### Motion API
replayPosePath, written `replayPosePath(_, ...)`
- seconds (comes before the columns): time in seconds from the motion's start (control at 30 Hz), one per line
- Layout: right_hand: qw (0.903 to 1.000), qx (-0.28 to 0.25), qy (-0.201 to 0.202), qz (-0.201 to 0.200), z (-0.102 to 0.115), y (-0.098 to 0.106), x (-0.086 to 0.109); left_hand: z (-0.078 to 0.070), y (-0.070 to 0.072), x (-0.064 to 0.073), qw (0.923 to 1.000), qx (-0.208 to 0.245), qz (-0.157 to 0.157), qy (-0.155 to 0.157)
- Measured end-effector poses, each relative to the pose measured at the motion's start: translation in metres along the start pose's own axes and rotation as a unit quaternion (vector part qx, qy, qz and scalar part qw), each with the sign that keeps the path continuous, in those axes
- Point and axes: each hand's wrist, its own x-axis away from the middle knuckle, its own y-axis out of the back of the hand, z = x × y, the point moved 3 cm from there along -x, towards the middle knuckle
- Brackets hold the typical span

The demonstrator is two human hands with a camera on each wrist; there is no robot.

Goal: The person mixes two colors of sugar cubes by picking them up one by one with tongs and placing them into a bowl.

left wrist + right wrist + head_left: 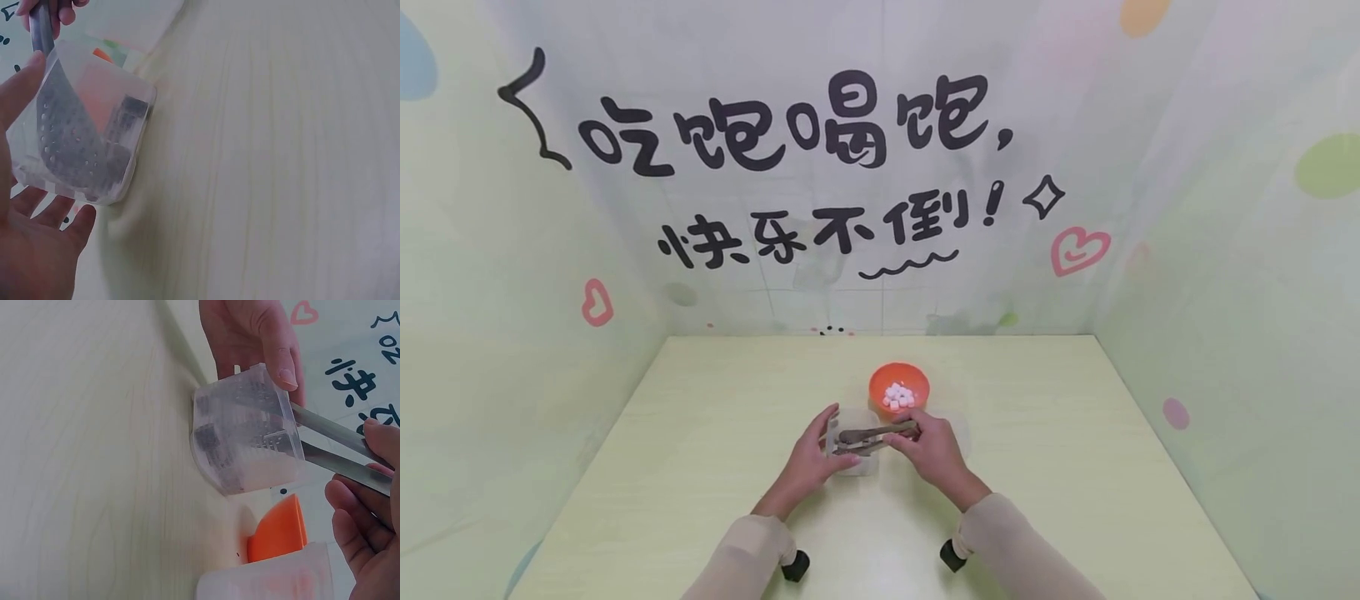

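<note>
My left hand (pixel 807 460) holds a clear plastic container (pixel 275 447), thumb at its rim and fingers against the far side. The container tilts with its mouth toward my right hand (pixel 936 450). Between thumb and fingers, that right hand grips metal tongs (pixel 334 432). The broad perforated heads of the tongs (pixel 62 128) reach down inside the container. Dark blocky pieces (pixel 119 164) lie at its bottom, partly hidden behind the tongs and blurred by the plastic.
An orange bowl (pixel 883 375) holding several small white cubes (pixel 897 395) stands just behind the hands. A second translucent container (pixel 265 581) stands to the right of the first. A printed wall (pixel 880 300) closes off the table's back edge.
</note>
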Motion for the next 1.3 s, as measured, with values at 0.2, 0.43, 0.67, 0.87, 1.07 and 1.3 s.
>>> replayPosePath(0.2,0.9999,-0.002,-0.014,0.0,0.0034,-0.0015,0.0003,0.0004,-0.0003,-0.0005,0.9999,-0.008,-0.003,0.004)
replayPosePath(0.43,0.9997,-0.005,-0.025,-0.001,0.0017,-0.0023,0.0011,0.0011,-0.0008,-0.0013,1.0,-0.007,-0.003,0.006)
replayPosePath(0.67,0.9994,-0.02,-0.02,-0.021,0.0,-0.0006,0.0012,-0.0001,-0.0007,-0.001,0.9999,-0.012,-0.004,0.012)
replayPosePath(0.87,0.9996,-0.014,-0.009,-0.023,0.0012,-0.0004,-0.0002,-0.0013,0.0,-0.0013,0.9999,-0.008,-0.005,0.009)
replayPosePath(1.07,0.9997,-0.017,0.0,-0.016,0.0015,-0.005,-0.0011,0.0006,-0.0004,-0.0021,0.9999,-0.011,-0.006,0.001)
replayPosePath(1.3,0.9989,-0.021,0.031,-0.027,0.0031,-0.0055,-0.0021,0.0014,-0.0012,-0.0025,0.9999,-0.011,-0.001,-0.011)
